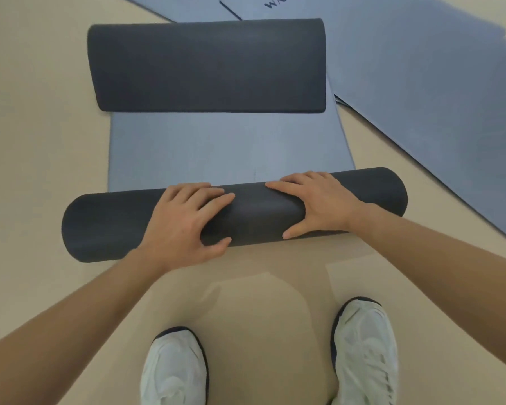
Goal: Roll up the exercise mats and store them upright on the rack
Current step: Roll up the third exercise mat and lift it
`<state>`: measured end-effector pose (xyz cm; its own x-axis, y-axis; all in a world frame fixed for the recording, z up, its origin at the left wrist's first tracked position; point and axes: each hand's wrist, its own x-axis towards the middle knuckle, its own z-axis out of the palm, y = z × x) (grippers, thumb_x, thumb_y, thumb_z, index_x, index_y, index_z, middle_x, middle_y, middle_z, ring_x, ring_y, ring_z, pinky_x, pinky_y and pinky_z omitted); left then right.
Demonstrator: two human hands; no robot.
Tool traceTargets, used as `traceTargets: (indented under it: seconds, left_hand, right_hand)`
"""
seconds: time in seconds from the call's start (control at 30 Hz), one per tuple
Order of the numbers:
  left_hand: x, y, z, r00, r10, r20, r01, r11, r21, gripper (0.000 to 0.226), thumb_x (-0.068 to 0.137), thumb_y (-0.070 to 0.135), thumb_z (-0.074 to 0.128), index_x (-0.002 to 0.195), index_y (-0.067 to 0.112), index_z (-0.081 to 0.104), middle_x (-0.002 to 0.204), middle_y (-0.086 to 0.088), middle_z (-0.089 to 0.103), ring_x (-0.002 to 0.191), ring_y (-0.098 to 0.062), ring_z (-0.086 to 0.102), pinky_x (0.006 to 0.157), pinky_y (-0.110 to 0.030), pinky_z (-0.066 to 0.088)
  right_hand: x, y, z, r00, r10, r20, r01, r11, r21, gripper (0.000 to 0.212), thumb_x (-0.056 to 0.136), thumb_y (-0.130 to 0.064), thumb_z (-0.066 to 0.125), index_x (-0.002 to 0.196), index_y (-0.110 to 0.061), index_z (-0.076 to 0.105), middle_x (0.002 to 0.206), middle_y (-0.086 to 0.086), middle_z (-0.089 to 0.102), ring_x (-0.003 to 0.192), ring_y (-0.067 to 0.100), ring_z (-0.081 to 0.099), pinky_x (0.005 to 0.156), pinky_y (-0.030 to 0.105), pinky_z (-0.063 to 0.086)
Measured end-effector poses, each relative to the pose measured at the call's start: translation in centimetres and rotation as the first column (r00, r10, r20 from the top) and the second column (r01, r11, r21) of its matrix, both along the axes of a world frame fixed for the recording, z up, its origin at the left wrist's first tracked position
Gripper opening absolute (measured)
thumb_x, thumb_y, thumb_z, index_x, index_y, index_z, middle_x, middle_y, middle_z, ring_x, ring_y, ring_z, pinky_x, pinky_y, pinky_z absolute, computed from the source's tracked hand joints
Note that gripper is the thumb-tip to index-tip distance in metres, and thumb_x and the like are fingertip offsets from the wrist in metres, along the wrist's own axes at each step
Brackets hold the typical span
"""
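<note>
Exercise mat [225, 147] lies on the floor [41, 127], its near end a dark roll [100, 226]. Left hand [184, 217] and right hand [313, 203] press it, fingers outstretched, thumbs on its near side.

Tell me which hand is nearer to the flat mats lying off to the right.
Right. The right hand presses the roll right of centre, closer to the flat mats; the left hand presses it left of centre, farther away.
</note>
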<state>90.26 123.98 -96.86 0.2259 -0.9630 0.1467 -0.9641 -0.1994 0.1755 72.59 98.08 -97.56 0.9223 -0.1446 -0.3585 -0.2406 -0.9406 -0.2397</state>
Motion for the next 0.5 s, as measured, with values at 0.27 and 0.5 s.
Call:
traceTargets:
  seconds: [0.27,0.5]
  left_hand:
    - [2.4,-1.5,-0.7,0.993,0.059,0.099,-0.090,0.932,0.351,0.113,0.069,0.081,0.065,0.160,0.038,0.014,0.160,-0.008,0.036,0.145,-0.034,0.036,0.121,-0.050,0.028]
    - [3.7,-2.9,1.4,0.998,0.050,0.039,-0.061,0.920,0.387,0.096,0.072,0.078,0.066,0.149,0.047,0.018,0.131,0.010,0.057,0.094,-0.020,0.064,0.068,-0.031,0.045]
  right_hand:
    - [3.7,-2.9,0.6,0.988,-0.081,-0.129,0.108,0.970,0.217,0.102,0.063,-0.074,0.080,0.149,-0.048,0.032,0.128,-0.007,0.056,0.115,0.020,0.055,0.098,0.040,0.046]
    - [4.4,-3.0,2.5,0.989,-0.099,-0.110,0.127,0.949,0.288,0.081,0.069,-0.060,0.084,0.141,-0.043,0.050,0.127,-0.015,0.063,0.110,0.016,0.059,0.094,0.038,0.049]
